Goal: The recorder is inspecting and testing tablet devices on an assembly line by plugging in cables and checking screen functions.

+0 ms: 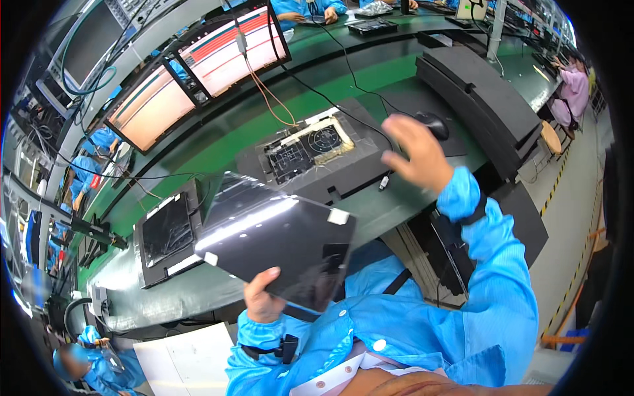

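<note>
My left hand [263,298] is closed on the lower edge of a glossy black display panel [281,247], its thumb lying on the face. The panel is tilted above the bench's near edge, with white tabs at two corners and bright light reflected across it. My right hand [419,157] is raised over the bench with fingers stretched out and thumb apart, holding nothing. It is nearest to a black mouse [432,124] and a small cable plug [384,183]. Behind the panel lies a dark foam block [363,168] with a black patterned plate [309,149] edged in yellowish tape.
On the left, another dark panel [168,231] lies in a black tray. Two lit monitors [231,49] stand at the back, with loose cables crossing the green bench [148,300]. Stacked black foam trays [479,99] sit at the right. Other people in blue work farther off.
</note>
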Tool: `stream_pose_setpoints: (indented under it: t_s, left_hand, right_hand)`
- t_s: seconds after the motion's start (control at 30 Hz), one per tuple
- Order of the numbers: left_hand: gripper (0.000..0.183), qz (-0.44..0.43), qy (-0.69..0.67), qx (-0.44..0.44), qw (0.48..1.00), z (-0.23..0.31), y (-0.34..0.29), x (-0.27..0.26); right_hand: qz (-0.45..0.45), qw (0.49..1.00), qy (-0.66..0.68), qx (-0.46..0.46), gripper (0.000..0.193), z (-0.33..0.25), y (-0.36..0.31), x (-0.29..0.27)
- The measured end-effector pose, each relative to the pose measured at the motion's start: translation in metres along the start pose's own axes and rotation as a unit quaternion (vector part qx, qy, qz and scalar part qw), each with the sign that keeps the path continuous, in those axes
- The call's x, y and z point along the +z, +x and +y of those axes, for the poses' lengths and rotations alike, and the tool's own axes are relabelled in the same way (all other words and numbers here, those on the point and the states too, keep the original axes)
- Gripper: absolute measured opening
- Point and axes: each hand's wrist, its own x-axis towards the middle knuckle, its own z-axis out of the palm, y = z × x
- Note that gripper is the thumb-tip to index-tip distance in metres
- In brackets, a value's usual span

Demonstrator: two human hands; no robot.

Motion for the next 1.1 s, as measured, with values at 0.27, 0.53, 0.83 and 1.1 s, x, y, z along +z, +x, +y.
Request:
stream_pose_setpoints:
  t_s: [0.27,0.53,0.83,1.1]
  left_hand:
    - [0.026,0.077,-0.054,0.078,0.993,0.008,0.014,-0.071]
    - [0.031,0.077,-0.112,0.101,0.986,0.007,0.026,-0.082]
    - [0.033,0.083,-0.089,0.111,0.986,0.003,0.03,-0.082]
    - [0.032,0.06,-0.093,0.085,0.99,0.003,0.026,-0.09]
  right_hand:
    - [-0.054,0.966,-0.156,0.197,0.052,0.137,-0.089,0.0]
    - [-0.053,0.962,-0.078,0.257,0.047,0.121,-0.077,-0.001]
    - [-0.053,0.957,-0.111,0.264,0.037,0.133,-0.079,0.002]
    - [-0.056,0.957,-0.076,0.275,0.039,0.136,-0.082,0.004]
